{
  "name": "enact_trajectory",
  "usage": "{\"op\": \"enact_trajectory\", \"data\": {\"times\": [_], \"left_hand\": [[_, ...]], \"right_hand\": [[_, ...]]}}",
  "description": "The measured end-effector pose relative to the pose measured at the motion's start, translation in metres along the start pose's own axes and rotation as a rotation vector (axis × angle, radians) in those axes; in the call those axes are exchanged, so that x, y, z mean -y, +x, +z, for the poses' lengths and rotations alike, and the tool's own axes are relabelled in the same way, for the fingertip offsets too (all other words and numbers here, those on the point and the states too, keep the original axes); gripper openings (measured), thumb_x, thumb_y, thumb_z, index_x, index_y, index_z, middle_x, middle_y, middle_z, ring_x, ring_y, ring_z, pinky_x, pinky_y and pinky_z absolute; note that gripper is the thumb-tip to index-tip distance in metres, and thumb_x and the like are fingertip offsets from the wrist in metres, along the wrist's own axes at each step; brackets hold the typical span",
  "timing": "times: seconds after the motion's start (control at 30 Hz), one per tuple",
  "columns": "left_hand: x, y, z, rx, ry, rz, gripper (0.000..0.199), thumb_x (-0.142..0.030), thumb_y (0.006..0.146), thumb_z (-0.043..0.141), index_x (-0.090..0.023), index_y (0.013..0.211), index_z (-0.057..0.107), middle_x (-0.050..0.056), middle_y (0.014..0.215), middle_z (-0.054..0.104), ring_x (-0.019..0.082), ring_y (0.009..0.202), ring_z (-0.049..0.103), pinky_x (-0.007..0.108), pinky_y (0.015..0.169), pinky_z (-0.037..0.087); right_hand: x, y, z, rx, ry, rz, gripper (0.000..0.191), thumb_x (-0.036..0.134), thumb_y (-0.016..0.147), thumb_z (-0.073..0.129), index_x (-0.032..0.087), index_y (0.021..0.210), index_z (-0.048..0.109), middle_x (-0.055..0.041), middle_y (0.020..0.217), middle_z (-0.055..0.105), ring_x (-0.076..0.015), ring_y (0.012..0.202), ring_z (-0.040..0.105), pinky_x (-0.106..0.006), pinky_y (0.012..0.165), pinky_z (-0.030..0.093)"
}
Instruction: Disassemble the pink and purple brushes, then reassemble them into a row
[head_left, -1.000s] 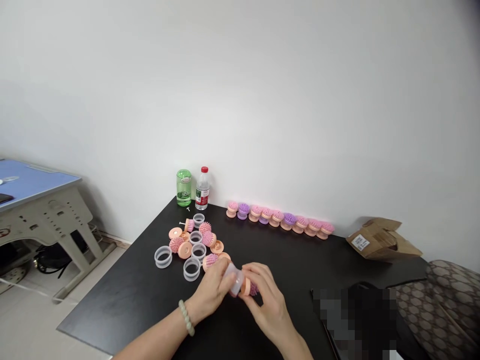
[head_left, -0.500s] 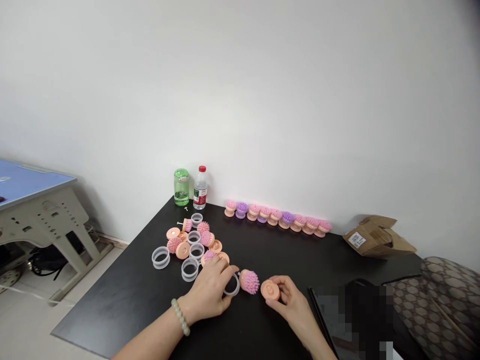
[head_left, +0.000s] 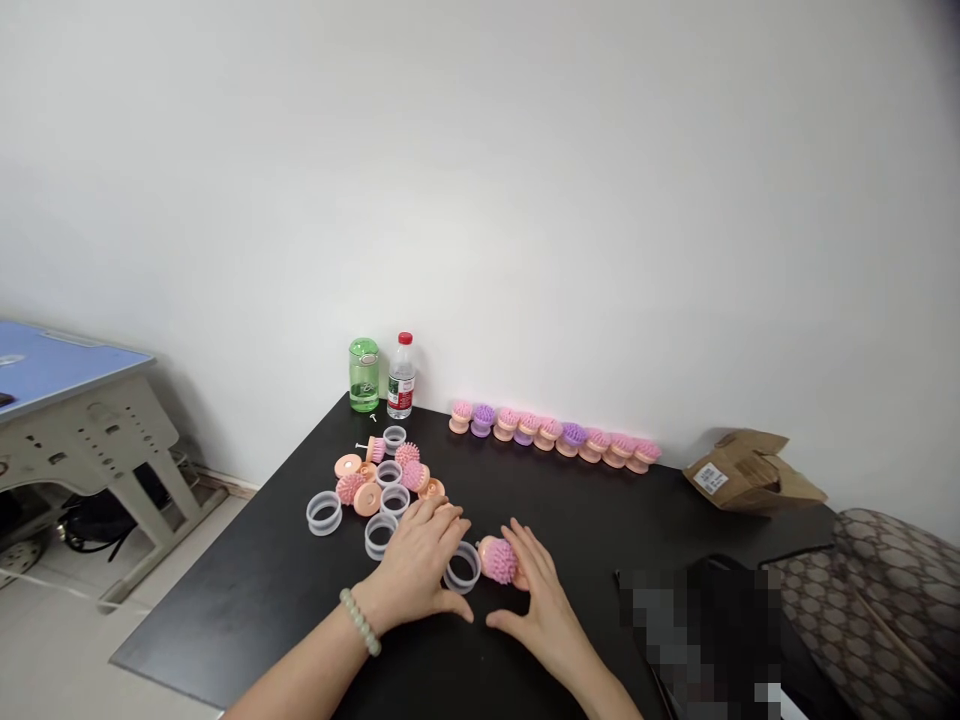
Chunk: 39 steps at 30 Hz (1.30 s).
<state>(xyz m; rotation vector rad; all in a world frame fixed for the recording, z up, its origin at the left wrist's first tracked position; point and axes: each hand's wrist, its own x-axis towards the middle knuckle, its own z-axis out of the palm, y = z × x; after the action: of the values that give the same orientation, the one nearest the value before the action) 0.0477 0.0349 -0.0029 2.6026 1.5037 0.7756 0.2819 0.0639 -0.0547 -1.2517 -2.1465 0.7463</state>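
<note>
My left hand [head_left: 420,570] is open, its thumb spread away from its fingers, just left of a clear plastic ring [head_left: 461,568] lying on the black table. Beyond its fingertips lie peach round parts, partly covered. To the ring's right sits a pink bristled scrubber head [head_left: 498,560] with a peach base. My right hand [head_left: 544,605] is also open, fingertips at the scrubber head's right side and thumb held apart. Under those fingers a peach round cap [head_left: 520,578] shows only in part.
Several clear rings [head_left: 324,513], peach caps [head_left: 367,499] and bristled heads [head_left: 350,488] lie at the left. Finished-looking scrubbers [head_left: 550,433] line the wall. A green bottle [head_left: 364,376], a water bottle [head_left: 401,377] and a cardboard box [head_left: 754,473] stand at the back.
My right hand has let go of the peach cap and moved left, beside the pink scrubber head. My left hand has released the clear ring and its fingers have opened.
</note>
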Motion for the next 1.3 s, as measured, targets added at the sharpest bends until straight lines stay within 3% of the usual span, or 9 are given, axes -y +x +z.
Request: {"op": "enact_trajectory", "data": {"times": [0.17,0.43,0.63,0.8,1.03,1.1,1.17,1.23,1.3], "left_hand": [[0.006,-0.001,0.005,0.05,0.116,0.027,0.076,-0.058,0.064,0.081,-0.021,0.127,0.058,0.015,0.13,0.061,0.039,0.132,0.046,0.058,0.116,0.023],[0.036,0.011,0.01,0.096,0.334,-0.032,0.079,-0.057,0.064,0.082,-0.008,0.122,0.063,0.024,0.126,0.063,0.043,0.136,0.041,0.062,0.116,0.022],[0.05,0.008,0.006,0.032,0.432,-0.103,0.072,-0.046,0.072,0.081,-0.011,0.13,0.057,0.022,0.127,0.064,0.04,0.133,0.047,0.059,0.115,0.027],[0.053,0.005,0.0,0.001,0.513,-0.158,0.06,-0.032,0.077,0.078,-0.01,0.128,0.057,0.02,0.124,0.065,0.038,0.131,0.05,0.055,0.115,0.03],[0.054,0.002,-0.006,-0.044,0.463,-0.236,0.056,-0.011,0.072,0.075,-0.014,0.126,0.058,0.018,0.129,0.064,0.039,0.13,0.051,0.058,0.111,0.036],[0.052,-0.001,-0.005,-0.064,0.412,-0.233,0.062,-0.01,0.07,0.076,-0.015,0.128,0.056,0.019,0.134,0.061,0.04,0.132,0.049,0.06,0.11,0.037],[0.049,-0.002,-0.005,-0.086,0.362,-0.212,0.066,-0.009,0.068,0.077,-0.018,0.13,0.055,0.017,0.136,0.06,0.041,0.131,0.049,0.061,0.11,0.037],[0.046,0.0,-0.004,-0.109,0.323,-0.18,0.067,-0.01,0.068,0.077,-0.02,0.13,0.054,0.015,0.135,0.061,0.041,0.13,0.05,0.062,0.109,0.038],[0.042,0.002,-0.003,-0.132,0.302,-0.148,0.068,-0.011,0.067,0.078,-0.02,0.13,0.054,0.014,0.134,0.062,0.042,0.13,0.051,0.063,0.108,0.04]], "right_hand": [[0.013,0.011,0.022,0.06,-0.177,-0.05,0.102,0.027,0.064,0.082,0.028,0.151,0.03,-0.0097,0.163,0.022,-0.0346,0.15,0.013,-0.058,0.118,0.024],[0.027,0.057,0.043,0.054,-0.391,-0.124,0.103,0.039,0.067,0.084,0.019,0.152,0.029,-0.0194,0.161,0.022,-0.0386,0.149,0.013,-0.062,0.118,0.017],[0.03,0.102,0.047,0.141,-0.387,-0.184,0.108,0.046,0.067,0.083,0.023,0.155,0.023,-0.0181,0.163,0.017,-0.038,0.15,0.009,-0.06,0.118,0.017],[0.037,0.132,0.052,0.23,-0.362,-0.265,0.109,0.048,0.067,0.081,0.025,0.155,0.021,-0.0165,0.162,0.023,-0.0375,0.15,0.011,-0.062,0.117,0.016],[0.039,0.152,0.051,0.277,-0.325,-0.354,0.118,0.053,0.062,0.084,0.022,0.156,0.021,-0.0174,0.161,0.026,-0.0357,0.15,0.015,-0.059,0.119,0.016],[0.03,0.154,0.042,0.216,-0.285,-0.436,0.109,0.055,0.067,0.08,0.02,0.154,0.025,-0.0171,0.159,0.029,-0.0347,0.149,0.018,-0.058,0.119,0.019],[0.019,0.159,0.029,0.055,-0.28,-0.484,0.087,0.053,0.082,0.068,0.018,0.152,0.031,-0.0158,0.156,0.036,-0.031,0.148,0.024,-0.052,0.118,0.026],[0.007,0.17,0.014,-0.153,-0.335,-0.434,0.065,0.045,0.093,0.054,0.015,0.148,0.036,-0.0154,0.151,0.043,-0.0277,0.143,0.033,-0.046,0.115,0.033],[-0.003,0.187,-0.001,-0.306,-0.407,-0.325,0.056,0.038,0.096,0.047,0.012,0.145,0.038,-0.0178,0.145,0.048,-0.0296,0.138,0.039,-0.049,0.113,0.035]]}}
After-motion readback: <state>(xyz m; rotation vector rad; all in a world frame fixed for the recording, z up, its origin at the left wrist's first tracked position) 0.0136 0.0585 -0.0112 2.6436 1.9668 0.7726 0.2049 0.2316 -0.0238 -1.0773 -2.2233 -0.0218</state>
